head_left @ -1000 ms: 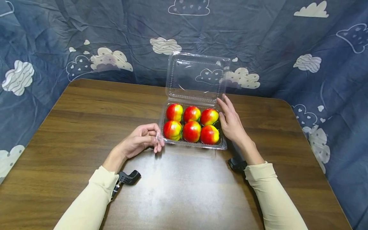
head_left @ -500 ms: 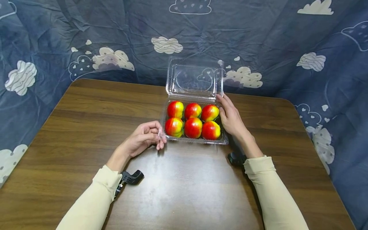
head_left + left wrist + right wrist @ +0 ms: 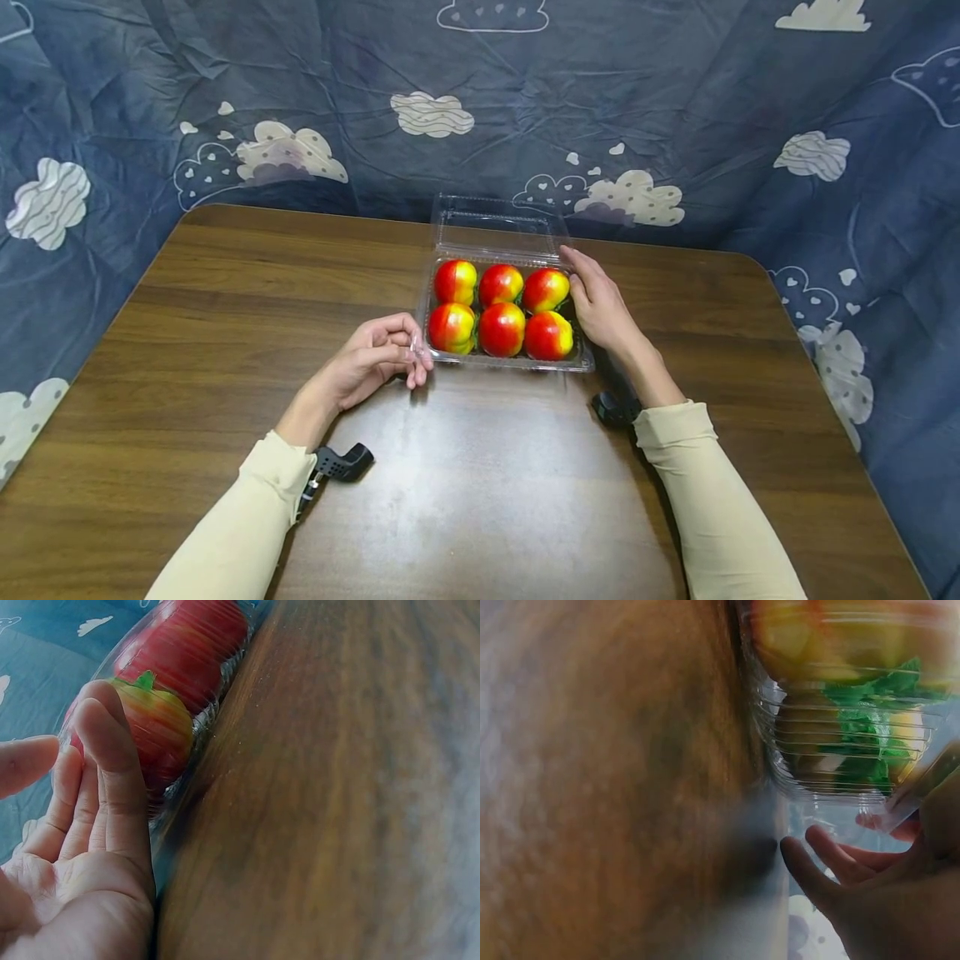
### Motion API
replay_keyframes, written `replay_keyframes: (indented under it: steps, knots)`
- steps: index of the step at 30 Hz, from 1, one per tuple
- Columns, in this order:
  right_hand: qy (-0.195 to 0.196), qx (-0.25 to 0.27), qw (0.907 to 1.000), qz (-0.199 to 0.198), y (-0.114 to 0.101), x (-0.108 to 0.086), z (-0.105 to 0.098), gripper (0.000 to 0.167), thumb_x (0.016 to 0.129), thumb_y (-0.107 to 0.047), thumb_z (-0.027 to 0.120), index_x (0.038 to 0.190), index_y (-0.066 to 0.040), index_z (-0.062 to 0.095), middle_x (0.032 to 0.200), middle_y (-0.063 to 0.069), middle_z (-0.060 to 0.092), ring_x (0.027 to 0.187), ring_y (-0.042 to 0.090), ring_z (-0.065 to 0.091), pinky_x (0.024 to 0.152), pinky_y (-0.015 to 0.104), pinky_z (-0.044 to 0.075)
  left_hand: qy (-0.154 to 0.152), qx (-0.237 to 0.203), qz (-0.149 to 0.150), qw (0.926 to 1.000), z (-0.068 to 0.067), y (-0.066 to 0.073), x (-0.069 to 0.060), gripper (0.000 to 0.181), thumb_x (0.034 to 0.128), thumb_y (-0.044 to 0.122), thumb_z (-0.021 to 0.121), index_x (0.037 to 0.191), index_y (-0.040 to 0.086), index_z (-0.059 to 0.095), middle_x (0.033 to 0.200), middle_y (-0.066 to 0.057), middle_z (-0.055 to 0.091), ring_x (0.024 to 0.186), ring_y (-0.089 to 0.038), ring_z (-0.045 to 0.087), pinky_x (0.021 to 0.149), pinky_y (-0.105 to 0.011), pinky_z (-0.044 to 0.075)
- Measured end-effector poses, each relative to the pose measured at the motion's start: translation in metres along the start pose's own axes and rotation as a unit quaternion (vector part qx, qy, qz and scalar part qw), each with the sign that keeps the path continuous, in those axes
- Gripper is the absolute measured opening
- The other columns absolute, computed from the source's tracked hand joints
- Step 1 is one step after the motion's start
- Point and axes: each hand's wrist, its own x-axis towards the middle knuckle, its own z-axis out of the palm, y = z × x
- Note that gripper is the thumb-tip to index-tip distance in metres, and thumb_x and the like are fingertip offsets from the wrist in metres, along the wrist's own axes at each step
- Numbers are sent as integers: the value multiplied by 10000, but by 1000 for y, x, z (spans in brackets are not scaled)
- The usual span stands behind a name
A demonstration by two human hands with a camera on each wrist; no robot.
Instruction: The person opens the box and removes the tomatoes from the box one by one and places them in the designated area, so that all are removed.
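Note:
A clear plastic clamshell container sits on the table with its lid tipped back behind it. Inside lie several glossy red-and-yellow peach-like fruits, in two rows; the wrist views show green leaves on some. At the front left corner, my left hand pinches the container's rim between thumb and fingers. My right hand holds the right side near the hinge; in the right wrist view its thumb and forefinger are on either side of the clear rim, the other fingertips apart from it.
The brown wooden table extends in front and to both sides. A blue curtain with white clouds hangs close behind its back edge. Black wrist cameras are strapped to both wrists.
The lid has swung from nearly upright to leaning far back. The container has shifted slightly away from me in the view. Both hands keep about the same places on it.

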Motion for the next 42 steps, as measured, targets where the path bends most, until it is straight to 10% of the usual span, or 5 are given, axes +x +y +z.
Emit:
replay_keyframes:
  steps: [15,20,31,42]
  knots:
    - [-44,213,9994,263,4,-4,0,542,1140,-230,413,1660,-126,300,1666,180,396,1522,407,410,1259,573,296,24,122,52,9999,3,2,-1,79,1013,-33,479,1050,-20,548,921,-166,712,691,-255,685,623,-288,592]
    - [-33,203,9993,300,5,-5,1,541,1139,-243,416,1657,-129,309,1661,178,405,1521,401,412,1265,569,289,511,451,271,9973,3,2,0,69,1047,22,558,1035,-45,544,850,-196,691,594,-251,651,519,-276,560]
    - [21,180,9993,314,5,-7,0,528,1136,-231,420,1645,-125,335,1649,176,425,1506,401,432,1264,566,293,1911,1097,1266,9672,1,0,23,250,977,-52,651,1181,-122,524,770,-130,681,536,-247,598,478,-280,528]
    - [10,286,9992,265,1,-6,1,530,1135,-231,422,1644,-117,334,1661,162,413,1523,385,415,1272,551,287,2261,1354,1602,9512,-6,1,50,326,926,-94,691,1197,-138,516,773,-104,702,509,-217,578,487,-265,521]
